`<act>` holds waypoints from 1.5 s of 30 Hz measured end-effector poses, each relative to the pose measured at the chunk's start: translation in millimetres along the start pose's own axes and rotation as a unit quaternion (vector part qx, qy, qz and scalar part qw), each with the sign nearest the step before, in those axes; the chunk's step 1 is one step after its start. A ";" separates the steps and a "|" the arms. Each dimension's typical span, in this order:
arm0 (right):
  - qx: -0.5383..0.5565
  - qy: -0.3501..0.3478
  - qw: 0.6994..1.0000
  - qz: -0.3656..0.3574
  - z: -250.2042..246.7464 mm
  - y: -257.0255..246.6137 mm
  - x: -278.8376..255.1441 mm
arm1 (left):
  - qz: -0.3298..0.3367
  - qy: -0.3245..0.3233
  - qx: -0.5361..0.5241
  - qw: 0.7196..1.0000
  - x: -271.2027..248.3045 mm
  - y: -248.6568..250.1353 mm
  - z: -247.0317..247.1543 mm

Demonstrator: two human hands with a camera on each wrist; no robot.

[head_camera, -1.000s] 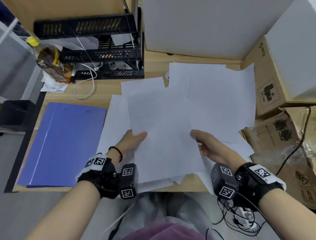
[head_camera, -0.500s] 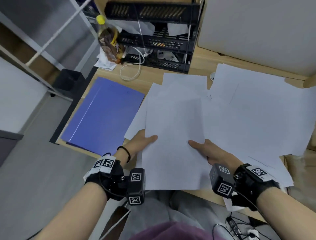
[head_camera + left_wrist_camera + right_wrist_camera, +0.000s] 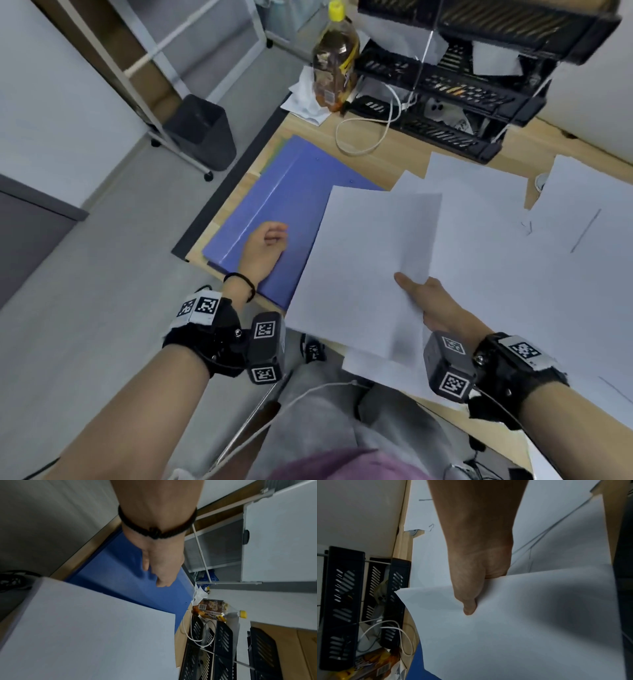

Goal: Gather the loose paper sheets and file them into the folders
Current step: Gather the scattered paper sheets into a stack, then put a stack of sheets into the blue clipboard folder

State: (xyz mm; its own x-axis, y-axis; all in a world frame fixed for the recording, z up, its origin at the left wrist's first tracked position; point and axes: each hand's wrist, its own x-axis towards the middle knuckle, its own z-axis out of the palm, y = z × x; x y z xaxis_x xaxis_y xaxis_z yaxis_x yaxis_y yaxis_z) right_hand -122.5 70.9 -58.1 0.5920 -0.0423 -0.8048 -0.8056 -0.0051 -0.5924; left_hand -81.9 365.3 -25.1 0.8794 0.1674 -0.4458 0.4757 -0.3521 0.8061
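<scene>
A blue folder (image 3: pixel 291 195) lies shut at the table's left end. My left hand (image 3: pixel 274 236) rests on its cover near the spine crease, fingers loosely curled, holding nothing. In the left wrist view the left hand (image 3: pixel 160 580) sits on the blue folder (image 3: pixel 120 580). My right hand (image 3: pixel 407 284) pinches a stack of white sheets (image 3: pixel 363 267) at its right edge, thumb on top; the stack overlaps the folder's right side. In the right wrist view the right hand (image 3: pixel 471 605) has its thumb pressing on the sheets (image 3: pixel 522 628). More loose sheets (image 3: pixel 513 246) cover the table to the right.
A black tiered tray rack (image 3: pixel 462 85) stands at the back, with a brown bottle (image 3: pixel 335 65), crumpled tissue (image 3: pixel 305 99) and a looped white cable (image 3: pixel 370 137) beside it. A black bin (image 3: pixel 202 133) sits on the floor left of the table edge.
My left hand has let go of the sheets and moved left onto the blue folder. The right hand alone now holds the stack, carried left over the folder. The head view turned left.
</scene>
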 end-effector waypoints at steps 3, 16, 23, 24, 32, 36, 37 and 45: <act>0.013 0.000 1.000 0.007 25.5 -3.8 2.6 | 0.063 -0.004 0.151 0.987 21.9 -10.7 -23.0; 0.005 0.079 0.996 0.039 77.7 0.7 25.3 | 0.042 0.026 0.244 0.969 70.0 -44.4 -60.1; 0.011 0.078 0.996 0.049 87.8 -0.3 34.0 | 0.065 0.013 0.205 0.977 66.7 -38.7 -71.4; 0.013 0.079 0.996 0.049 88.0 -1.7 35.3 | 0.065 0.002 0.163 0.985 63.2 -34.5 -74.5; 0.039 0.026 0.999 0.026 103.5 -15.7 35.5 | 0.021 -0.094 0.050 0.994 52.6 -13.5 -102.6; 0.042 0.012 0.999 0.015 106.9 -26.3 33.7 | 0.021 -0.080 -0.043 0.996 37.7 4.9 -109.7; 0.043 0.011 0.999 0.014 106.5 -29.6 32.9 | 0.020 -0.081 -0.064 0.994 34.4 11.3 -112.0; 0.113 0.035 0.993 -0.028 52.1 -50.4 12.9 | 0.036 -0.089 -0.149 0.984 21.2 69.4 -87.0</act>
State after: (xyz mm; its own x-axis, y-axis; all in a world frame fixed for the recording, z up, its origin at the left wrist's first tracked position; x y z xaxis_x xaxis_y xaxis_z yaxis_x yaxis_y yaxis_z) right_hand -73.2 122.7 -40.6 0.6269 -0.1174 -0.7702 -0.7414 0.2139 -0.6361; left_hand -28.3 424.5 55.3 0.9057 -0.0211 -0.4235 0.4213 -0.0669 0.9044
